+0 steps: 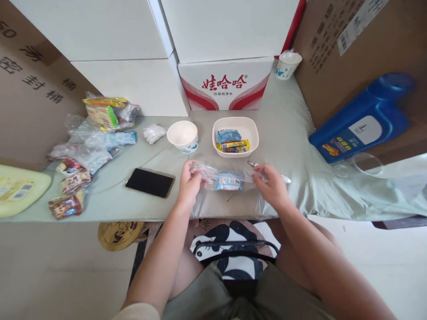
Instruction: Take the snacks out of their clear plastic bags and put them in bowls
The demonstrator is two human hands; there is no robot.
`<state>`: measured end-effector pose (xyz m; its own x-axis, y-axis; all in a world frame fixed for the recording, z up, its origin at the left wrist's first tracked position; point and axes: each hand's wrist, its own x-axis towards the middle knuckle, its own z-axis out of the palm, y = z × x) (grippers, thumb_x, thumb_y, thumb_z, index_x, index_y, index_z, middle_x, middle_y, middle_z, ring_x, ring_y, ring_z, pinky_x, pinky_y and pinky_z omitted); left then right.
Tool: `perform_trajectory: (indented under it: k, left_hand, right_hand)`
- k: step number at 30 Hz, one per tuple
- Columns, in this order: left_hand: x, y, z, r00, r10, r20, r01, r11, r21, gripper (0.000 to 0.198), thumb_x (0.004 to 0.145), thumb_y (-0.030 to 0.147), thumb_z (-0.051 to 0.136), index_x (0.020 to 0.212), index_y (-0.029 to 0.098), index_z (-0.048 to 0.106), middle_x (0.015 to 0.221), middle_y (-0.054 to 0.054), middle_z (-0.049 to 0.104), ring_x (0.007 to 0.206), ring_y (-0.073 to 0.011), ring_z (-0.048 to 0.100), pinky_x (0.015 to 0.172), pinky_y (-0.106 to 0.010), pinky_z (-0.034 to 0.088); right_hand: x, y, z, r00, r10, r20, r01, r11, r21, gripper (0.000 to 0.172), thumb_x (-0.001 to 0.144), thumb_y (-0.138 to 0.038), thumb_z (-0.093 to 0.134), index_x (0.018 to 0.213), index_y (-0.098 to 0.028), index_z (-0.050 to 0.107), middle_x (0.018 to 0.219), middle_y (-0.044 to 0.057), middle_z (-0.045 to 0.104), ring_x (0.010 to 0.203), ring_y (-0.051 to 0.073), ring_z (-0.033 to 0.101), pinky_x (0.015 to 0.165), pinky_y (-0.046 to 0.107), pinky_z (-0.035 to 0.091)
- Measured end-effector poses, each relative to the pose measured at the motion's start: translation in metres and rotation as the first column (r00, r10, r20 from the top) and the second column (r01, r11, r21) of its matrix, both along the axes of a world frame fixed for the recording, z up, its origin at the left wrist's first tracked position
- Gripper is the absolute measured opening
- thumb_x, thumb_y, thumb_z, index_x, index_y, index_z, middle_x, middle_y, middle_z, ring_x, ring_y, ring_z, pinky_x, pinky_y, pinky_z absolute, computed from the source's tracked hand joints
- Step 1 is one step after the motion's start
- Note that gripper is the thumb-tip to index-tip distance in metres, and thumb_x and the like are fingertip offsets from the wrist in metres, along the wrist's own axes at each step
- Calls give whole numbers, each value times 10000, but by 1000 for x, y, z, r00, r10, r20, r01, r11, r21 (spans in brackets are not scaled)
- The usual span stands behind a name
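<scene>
A clear plastic bag (208, 171) with a blue-and-white packet (229, 181) inside is stretched level between my hands, close to the table's front edge. My left hand (191, 180) pinches the bag's left end between thumb and fingers. Its right end is gripped by my right hand (271, 183). A slim metal tool (252, 164) lies under or in my right hand, its tip showing at one side and a pale end at the other; its kind is hidden. Just beyond the bag stands a white plastic tub (251, 133) holding a blue packet (229, 135) and a yellow packet (233, 146).
Left of the tub are a paper cup (183, 135), a white bundle (154, 132) and a black phone (150, 182). Bagged snacks (100, 142) pile up farther left. A blue bottle (363, 118), a clear cup (367, 165) and another paper cup (287, 66) stand right. Boxes (230, 84) line the back.
</scene>
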<state>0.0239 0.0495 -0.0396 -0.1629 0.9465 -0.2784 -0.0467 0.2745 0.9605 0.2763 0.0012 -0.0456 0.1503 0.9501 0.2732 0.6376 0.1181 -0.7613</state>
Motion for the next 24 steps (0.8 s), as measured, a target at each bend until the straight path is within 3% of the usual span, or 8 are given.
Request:
perform_trajectory:
  k: [3,5,8,11,13,15,19,24]
  left_hand:
    - [-11,1,-4,976,-5,-219,45,983,180,505,692,170,603,1188,262,584,1174,-50,653,782,-160,683,699,-287,551]
    - [-14,-1,0,944,-81,-320,190,926,327,364,761,235,578,1117,241,656,1309,-82,615,1111,-250,647,944,-373,530]
    - [-12,-6,11,827,-313,-467,507,775,378,318,755,367,684,1039,227,713,1376,-108,600,1327,-319,515,1139,-452,399]
    - [-5,-10,14,679,-436,-591,681,674,286,365,631,325,824,977,237,745,1314,-106,645,1271,-315,557,1144,-452,388]
    - [-2,-10,10,668,-434,-604,675,695,247,201,682,275,784,877,237,754,1208,-89,696,1142,-274,627,1068,-415,447]
    - [0,-9,6,729,-401,-555,594,774,221,72,746,271,725,797,223,742,1036,-73,740,959,-229,674,944,-367,501]
    - [3,-6,9,902,-375,-215,401,912,92,205,737,386,730,715,188,683,753,-49,731,698,-179,669,691,-285,516]
    - [12,-5,22,928,-323,188,339,939,-64,301,631,388,778,665,183,560,673,-13,705,552,-124,635,542,-218,485]
  right_hand:
    - [8,-1,5,966,-246,82,243,969,54,274,840,-294,577,1088,-207,655,1044,121,665,932,267,644,850,446,537]
    - [9,-7,12,946,-298,129,276,948,161,251,867,-292,553,1085,-216,651,1079,134,660,1018,277,637,897,452,522]
    - [3,-21,21,982,-100,162,61,972,229,164,916,-283,503,967,-238,653,842,66,676,819,219,658,794,375,533]
    - [-6,-33,19,942,275,193,-294,952,80,177,932,-281,497,932,-239,670,691,11,655,624,166,620,636,305,507]
    - [-10,-34,14,892,387,234,-397,918,-5,211,938,-269,489,952,-231,696,818,45,716,737,190,671,689,321,531]
    - [-11,-31,9,884,376,280,-388,922,-13,234,935,-258,488,974,-223,717,1022,91,737,933,237,691,826,373,552]
    - [-11,-23,6,915,292,279,-297,955,-23,280,924,-248,510,1123,-221,705,1319,114,663,1139,274,644,937,421,534]
    - [-20,-18,7,860,359,363,-369,928,-44,564,822,-168,595,1379,-263,592,1371,92,641,1280,332,524,1067,519,403]
